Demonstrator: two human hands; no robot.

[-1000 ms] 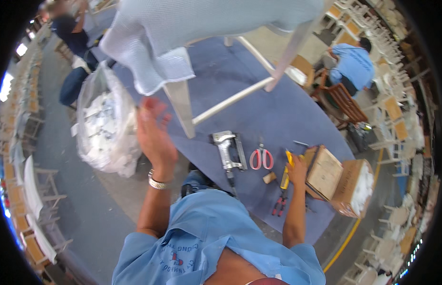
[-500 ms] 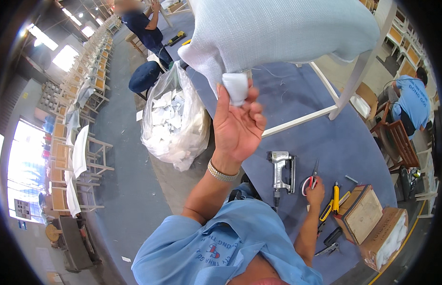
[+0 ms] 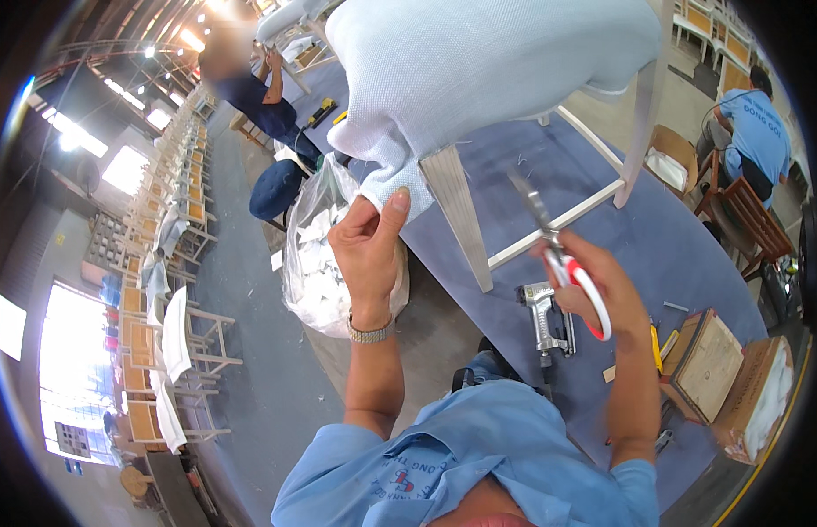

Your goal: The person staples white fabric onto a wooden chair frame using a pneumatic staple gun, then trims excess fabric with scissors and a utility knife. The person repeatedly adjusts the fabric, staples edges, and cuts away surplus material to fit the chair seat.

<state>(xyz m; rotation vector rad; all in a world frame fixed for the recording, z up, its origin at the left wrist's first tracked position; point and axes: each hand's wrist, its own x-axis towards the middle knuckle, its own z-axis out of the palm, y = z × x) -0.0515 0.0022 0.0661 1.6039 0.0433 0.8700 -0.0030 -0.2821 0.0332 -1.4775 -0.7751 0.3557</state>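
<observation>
A chair with pale wooden legs (image 3: 459, 215) stands on the blue-grey table, its seat draped in light blue-grey woven fabric (image 3: 488, 66). My left hand (image 3: 369, 250) pinches a loose corner of that fabric between thumb and fingers, just left of the nearest leg. Raised over the table, my right hand (image 3: 602, 281) holds scissors (image 3: 558, 246) with red and white handles. Their blades point up toward the chair, smeared by motion. Below the scissors lies a metal staple gun (image 3: 545, 321) with a hose fitting.
A clear plastic bag (image 3: 325, 290) of white scraps stands left of the table. A wooden box (image 3: 700, 356) and an open carton (image 3: 751, 404) sit at the right, beside a yellow cutter (image 3: 656, 347). Two people work nearby, one far left, one far right. Chairs line the left side.
My right hand has lifted the scissors off the table and brought them up toward the chair. My left hand has moved left and down with the fabric corner, and the chair leg now shows.
</observation>
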